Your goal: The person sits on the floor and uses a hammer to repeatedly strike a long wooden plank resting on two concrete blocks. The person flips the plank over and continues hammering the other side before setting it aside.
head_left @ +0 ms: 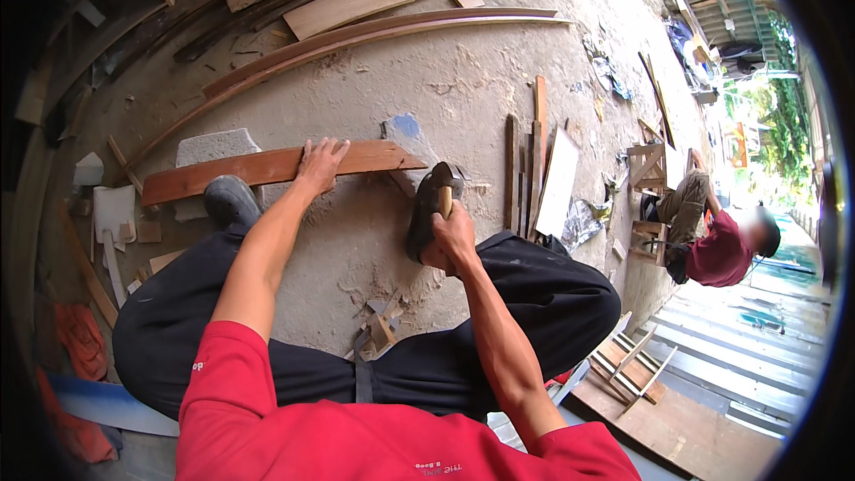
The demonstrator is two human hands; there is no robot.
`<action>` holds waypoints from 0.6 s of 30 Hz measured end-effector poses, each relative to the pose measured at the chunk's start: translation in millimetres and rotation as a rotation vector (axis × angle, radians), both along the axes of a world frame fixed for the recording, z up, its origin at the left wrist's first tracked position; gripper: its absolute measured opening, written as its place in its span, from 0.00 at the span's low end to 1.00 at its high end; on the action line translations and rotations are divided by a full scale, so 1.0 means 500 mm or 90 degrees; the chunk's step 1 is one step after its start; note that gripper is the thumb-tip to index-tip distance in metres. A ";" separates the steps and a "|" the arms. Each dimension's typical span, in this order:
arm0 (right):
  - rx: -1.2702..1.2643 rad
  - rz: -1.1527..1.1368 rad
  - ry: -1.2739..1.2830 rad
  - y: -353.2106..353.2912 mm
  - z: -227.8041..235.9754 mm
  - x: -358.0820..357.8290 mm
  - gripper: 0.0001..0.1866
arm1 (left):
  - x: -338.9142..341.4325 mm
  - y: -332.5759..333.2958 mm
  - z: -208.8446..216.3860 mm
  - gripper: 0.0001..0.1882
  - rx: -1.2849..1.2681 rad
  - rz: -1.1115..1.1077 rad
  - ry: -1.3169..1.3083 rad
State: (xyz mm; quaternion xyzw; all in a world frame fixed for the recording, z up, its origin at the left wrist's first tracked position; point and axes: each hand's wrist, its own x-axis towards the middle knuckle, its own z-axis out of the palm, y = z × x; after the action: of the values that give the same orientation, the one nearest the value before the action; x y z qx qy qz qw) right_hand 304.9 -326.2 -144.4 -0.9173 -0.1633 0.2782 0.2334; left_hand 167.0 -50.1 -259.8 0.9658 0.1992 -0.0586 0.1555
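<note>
Where the left hand [322,167] rests: on top of the reddish-brown plank [214,180], fingers spread and loose.
Right hand [453,233]: clenched around the pale wooden handle [444,203] of a dark-headed tool [451,176], near the plank's right end.
Plank: lying across two pale blocks [214,146] on the ground.
Left shoe [232,203]: at the plank's near edge.
Far right: another person [720,249] in dark red.
</note>
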 end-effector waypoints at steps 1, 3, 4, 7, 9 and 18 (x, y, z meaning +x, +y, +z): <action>0.006 0.021 -0.028 0.009 0.004 -0.004 0.18 | 0.002 0.003 0.003 0.44 -0.010 0.004 0.016; 0.025 0.044 -0.064 0.029 0.014 -0.012 0.17 | 0.009 0.001 0.010 0.43 -0.030 0.010 0.048; 0.038 0.048 -0.071 0.041 0.018 -0.018 0.16 | 0.011 -0.001 0.014 0.42 -0.039 0.017 0.059; 0.033 0.101 -0.095 0.076 0.008 -0.022 0.15 | 0.015 0.000 0.021 0.41 -0.062 0.037 0.079; 0.057 0.155 -0.113 0.094 -0.022 -0.013 0.15 | 0.023 0.004 0.021 0.41 -0.079 0.045 0.078; 0.012 0.280 -0.163 0.129 -0.111 0.034 0.12 | 0.024 0.010 0.021 0.41 -0.101 0.037 0.052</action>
State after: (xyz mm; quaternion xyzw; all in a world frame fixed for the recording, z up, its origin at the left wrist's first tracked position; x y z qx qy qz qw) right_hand 321.9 -261.8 -200.1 -0.8853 -0.3898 0.2019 0.1535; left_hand 179.0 -45.1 -249.3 0.9412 0.2277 -0.1087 0.2246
